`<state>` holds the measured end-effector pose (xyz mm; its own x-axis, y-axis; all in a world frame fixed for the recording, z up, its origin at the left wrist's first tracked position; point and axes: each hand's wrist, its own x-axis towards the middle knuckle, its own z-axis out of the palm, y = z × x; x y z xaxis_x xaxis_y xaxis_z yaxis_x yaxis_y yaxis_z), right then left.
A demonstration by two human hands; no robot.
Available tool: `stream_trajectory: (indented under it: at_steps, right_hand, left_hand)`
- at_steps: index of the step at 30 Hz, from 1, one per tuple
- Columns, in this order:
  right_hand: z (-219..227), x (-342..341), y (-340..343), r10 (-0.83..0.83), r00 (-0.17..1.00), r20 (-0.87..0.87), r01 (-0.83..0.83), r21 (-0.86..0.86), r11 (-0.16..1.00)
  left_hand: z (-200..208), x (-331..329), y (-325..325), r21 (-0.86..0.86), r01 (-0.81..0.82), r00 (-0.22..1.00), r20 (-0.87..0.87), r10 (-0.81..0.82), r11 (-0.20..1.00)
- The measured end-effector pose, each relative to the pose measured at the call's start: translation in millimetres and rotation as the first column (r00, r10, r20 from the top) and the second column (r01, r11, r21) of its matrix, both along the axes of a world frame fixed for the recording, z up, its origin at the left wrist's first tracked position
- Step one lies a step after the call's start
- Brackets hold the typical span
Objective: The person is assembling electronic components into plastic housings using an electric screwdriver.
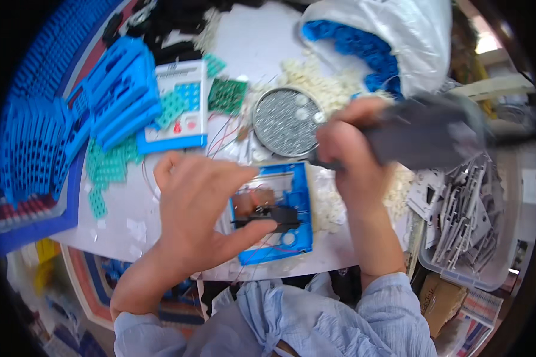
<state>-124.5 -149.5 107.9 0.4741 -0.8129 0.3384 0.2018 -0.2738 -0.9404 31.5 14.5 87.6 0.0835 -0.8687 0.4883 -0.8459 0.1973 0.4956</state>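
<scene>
A blue plastic casing (304, 223) lies on the white table in front of me, with a black part (287, 219), a brownish piece and thin red wires inside it. My left hand (196, 202) is over its left side, fingers spread and thumb reaching across to the black part; whether the thumb touches it I cannot tell. To the right, my right hand (351, 143) is wrapped round a dark handheld tool (420, 132), smeared by motion, which looks like a power screwdriver. Its narrow end points left, above the casing's upper right corner.
Just beyond the casing sits a round tin (261, 141) full of small screws. Small cream-coloured parts (321, 77) are heaped behind it. Blue casings (122, 89) are stacked at left, beside a green circuit board (227, 96). A clear bin (503, 262) of metal strips stands at right.
</scene>
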Motion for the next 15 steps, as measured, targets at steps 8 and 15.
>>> stream_trajectory:
  at_steps: [8, 15]
  right_hand:
    - [6.1, 25.6, -6.2, -0.061, 0.979, 0.193, 0.071, -0.047, 0.996]
    - [6.9, 29.5, 4.1, -0.140, 0.977, 0.159, 0.162, -0.137, 0.977]
  left_hand:
    - [61.7, -29.0, -105.3, -0.411, 0.100, 0.970, -0.164, -0.182, 0.906]
    - [58.4, -45.8, -109.6, -0.458, -0.019, 0.975, -0.205, -0.085, 0.889]
